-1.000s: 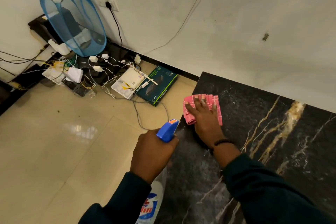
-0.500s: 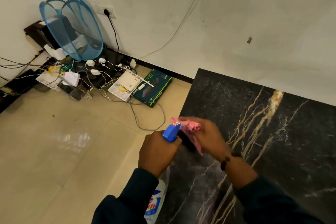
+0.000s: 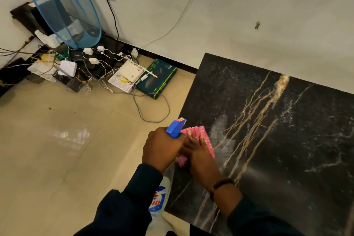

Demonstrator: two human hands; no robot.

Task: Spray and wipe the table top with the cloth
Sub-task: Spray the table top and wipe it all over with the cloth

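At the near-left edge of the table top (image 3: 287,140): right hand (image 3: 199,151) lies on the pink cloth (image 3: 206,139), fingers straight, spread, pressing it flat onto the dark marble. Cloth's long axis runs near-to-far along the table's left edge; far end sticks out past the fingertips, a bunched bit shows at the near end by the wrist. Left hand (image 3: 162,149) is just left of it, touching or nearly so, fingers wrapped round the spray bottle (image 3: 159,199), blue nozzle (image 3: 175,127) aimed far/right over the table. Bottle body hangs off the edge, over the floor. Wet smear (image 3: 223,132) sits directly right of the cloth, so next stroke prob. goes rightward; right hand is the nearer one for that.

Vs 0.5 s ago: cloth was lifted and crumpled in the right hand's fingers, now laid down flat under the palm. Vs 1 s ago: it lay nearer the far-left corner.
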